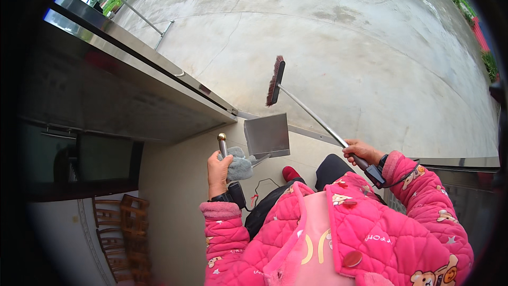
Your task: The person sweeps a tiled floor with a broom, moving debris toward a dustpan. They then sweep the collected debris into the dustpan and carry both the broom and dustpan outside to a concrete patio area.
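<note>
My left hand (219, 171) is closed around the upper part of a metal handle with a brass-coloured ball end (222, 139). Beside its fingers is a grey fluffy cloth or pad (239, 165). A metal dustpan (268, 135) lies just past it, near the door sill; a thin rod reaches its rear edge, and whether this joins the held handle is hidden. On the right, my right hand (363, 151) grips the shaft of a broom (313, 115). The broom's head (276, 81), with dark red bristles, is over the concrete outside the sill, apart from the dustpan.
A metal-framed door (151, 71) stands at the left. The metal threshold (313, 135) divides the tiled floor (174, 190) from the concrete yard (337, 47). Wooden chairs (135, 226) are at the lower left. A metal pipe stand (135, 12) is outside.
</note>
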`<state>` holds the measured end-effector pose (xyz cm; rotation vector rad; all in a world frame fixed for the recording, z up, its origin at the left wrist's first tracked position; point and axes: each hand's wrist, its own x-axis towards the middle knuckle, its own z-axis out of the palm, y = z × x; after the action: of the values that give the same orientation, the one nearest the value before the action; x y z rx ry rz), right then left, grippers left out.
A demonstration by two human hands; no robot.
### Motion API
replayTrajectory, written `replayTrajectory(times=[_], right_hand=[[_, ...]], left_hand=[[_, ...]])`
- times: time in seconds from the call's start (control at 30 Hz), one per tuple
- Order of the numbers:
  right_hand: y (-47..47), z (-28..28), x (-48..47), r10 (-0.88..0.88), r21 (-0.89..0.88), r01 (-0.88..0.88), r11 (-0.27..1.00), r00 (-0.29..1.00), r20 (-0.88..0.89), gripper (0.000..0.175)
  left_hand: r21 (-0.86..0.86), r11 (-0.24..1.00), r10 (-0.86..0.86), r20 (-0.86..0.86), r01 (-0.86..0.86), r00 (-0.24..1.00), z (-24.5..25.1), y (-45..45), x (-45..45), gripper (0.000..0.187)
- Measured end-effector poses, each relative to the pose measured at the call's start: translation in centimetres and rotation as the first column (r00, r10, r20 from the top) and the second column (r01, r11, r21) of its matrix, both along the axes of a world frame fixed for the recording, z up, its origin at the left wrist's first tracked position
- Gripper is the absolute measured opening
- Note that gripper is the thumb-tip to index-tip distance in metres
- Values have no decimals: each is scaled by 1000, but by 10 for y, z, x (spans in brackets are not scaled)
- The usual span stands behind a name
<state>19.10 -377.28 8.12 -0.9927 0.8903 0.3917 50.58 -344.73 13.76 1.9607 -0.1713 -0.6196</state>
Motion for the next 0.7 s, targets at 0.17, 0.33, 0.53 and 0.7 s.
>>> replayTrajectory(times=[0.17, 0.33, 0.53, 0.7], right_hand=[[-30, -31, 82, 260, -284, -264, 922, 964, -54, 16], [-71, -76, 165, 307, -269, -291, 918, 951, 20, 16], [-104, -125, 243, 390, -290, -375, 881, 921, -4, 8], [-162, -135, 234, 611, -375, -613, 695, 779, -141, 3]], left_hand=[[231, 964, -182, 223, 130, 958, 1, -20, 17, 32], [332, 938, -173, 190, 103, 966, 32, -26, 25, 31], [532, 845, -134, 290, -43, 948, 65, -55, 8, 28], [523, 848, -92, 298, -82, 950, 58, -61, 1, 27]])
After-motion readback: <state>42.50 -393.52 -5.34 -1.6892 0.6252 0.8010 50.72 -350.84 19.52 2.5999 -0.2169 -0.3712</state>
